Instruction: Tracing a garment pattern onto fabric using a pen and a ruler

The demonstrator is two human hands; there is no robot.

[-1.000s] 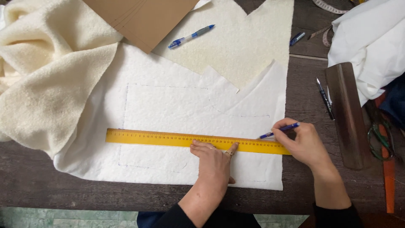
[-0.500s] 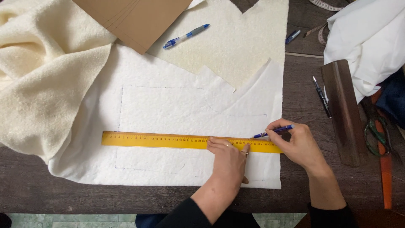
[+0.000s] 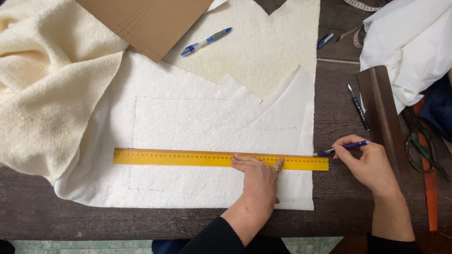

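Two hands on the job, head view only: left hand [image 3: 258,175] flat, fingers spread, pinning the yellow ruler [image 3: 220,159] across the white fabric panel [image 3: 188,122]; right hand [image 3: 369,164] pinches a blue pen [image 3: 341,148], tip at the ruler's 3 o'clock end. Since a second ago the pen has slid right, past the fabric edge, so I'd judge this ruled line finished. Spare pen [image 3: 206,41] at 12 o'clock, cream fleece [image 3: 52,80] at 9.

Yellow ruler [image 3: 188,157] flat across white wadding [image 3: 188,122]
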